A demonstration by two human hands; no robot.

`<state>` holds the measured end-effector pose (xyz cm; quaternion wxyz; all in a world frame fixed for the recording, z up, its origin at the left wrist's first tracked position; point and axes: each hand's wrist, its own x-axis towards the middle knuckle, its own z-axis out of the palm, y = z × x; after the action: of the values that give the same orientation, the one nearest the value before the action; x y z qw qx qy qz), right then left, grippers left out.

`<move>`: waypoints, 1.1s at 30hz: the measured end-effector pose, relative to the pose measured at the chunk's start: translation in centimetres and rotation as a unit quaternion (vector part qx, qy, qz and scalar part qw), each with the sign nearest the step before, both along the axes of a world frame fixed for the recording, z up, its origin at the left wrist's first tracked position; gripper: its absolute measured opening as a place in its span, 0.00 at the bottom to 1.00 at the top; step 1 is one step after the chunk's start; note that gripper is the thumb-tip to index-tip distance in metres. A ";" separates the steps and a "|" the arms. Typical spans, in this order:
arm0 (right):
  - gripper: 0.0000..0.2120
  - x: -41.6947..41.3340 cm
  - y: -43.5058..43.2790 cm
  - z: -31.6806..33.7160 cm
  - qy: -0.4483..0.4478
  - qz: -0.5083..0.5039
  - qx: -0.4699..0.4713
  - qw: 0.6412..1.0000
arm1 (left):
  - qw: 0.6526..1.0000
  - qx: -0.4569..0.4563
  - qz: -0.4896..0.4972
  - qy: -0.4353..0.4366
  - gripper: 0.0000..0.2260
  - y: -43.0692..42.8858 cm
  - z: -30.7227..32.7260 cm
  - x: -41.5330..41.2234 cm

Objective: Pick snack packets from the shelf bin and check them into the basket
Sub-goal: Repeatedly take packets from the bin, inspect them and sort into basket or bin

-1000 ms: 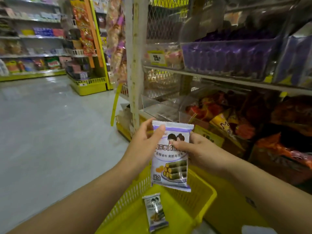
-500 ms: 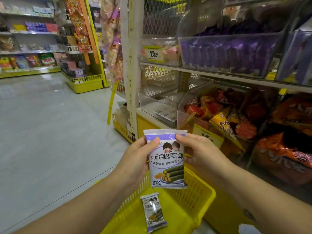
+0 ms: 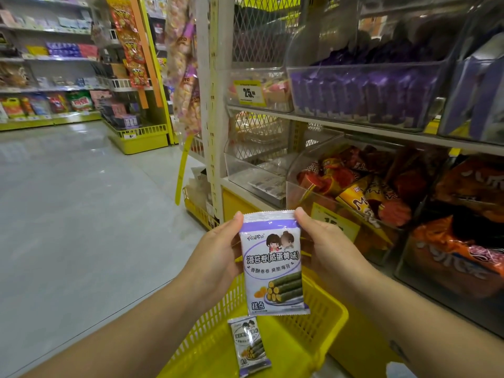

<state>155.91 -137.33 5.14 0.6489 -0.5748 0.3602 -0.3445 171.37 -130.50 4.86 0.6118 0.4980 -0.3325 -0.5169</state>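
Packet (image 3: 274, 264) upright between both hands — above basket (image 3: 331, 321).

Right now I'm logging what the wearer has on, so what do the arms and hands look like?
Both forearms are bare to the frame's edge: no sleeves, gloves, watch or bracelets. The left hand and right hand show no rings on the visible fingers. The right forearm carries a small dark mark near the bottom edge, too blurred to identify.
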 end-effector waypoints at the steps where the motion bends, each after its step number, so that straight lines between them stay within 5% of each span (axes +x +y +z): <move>1: 0.20 -0.2 -0.2 0.1 0.008 0.020 0.004 1.000 | 1.000 0.002 0.002 0.002 0.18 0.1 0.1 0.0; 8: 0.16 -2.0 -0.2 0.8 0.106 0.227 0.067 0.966 | 0.996 0.002 0.014 0.086 0.19 -0.3 -0.1 0.9; 15: 0.15 -1.8 -0.8 1.1 0.014 0.076 0.132 0.988 | 0.980 0.036 -0.192 -0.041 0.19 0.3 -0.7 1.2; 21: 0.16 -1.9 -1.0 1.5 -0.037 0.028 0.198 0.979 | 0.980 -0.018 -0.158 -0.119 0.20 0.4 -0.9 0.9; 26: 0.16 -2.1 -1.1 1.8 -0.063 0.033 0.198 0.978 | 0.987 -0.021 -0.149 -0.063 0.20 0.1 -0.9 0.8; 30: 0.14 -2.0 -1.0 1.8 -0.044 0.016 0.115 0.992 | 0.989 -0.015 -0.132 -0.062 0.18 0.2 -0.8 1.0; 33: 0.11 -1.6 -0.5 1.7 0.020 -0.042 -0.021 0.999 | 0.973 -0.025 -0.038 -0.227 0.18 0.2 -0.5 0.7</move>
<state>154.31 -137.83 6.86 0.6145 -0.5795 0.3899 -0.3668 172.12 -130.35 4.37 0.5123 0.5738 -0.4939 -0.4053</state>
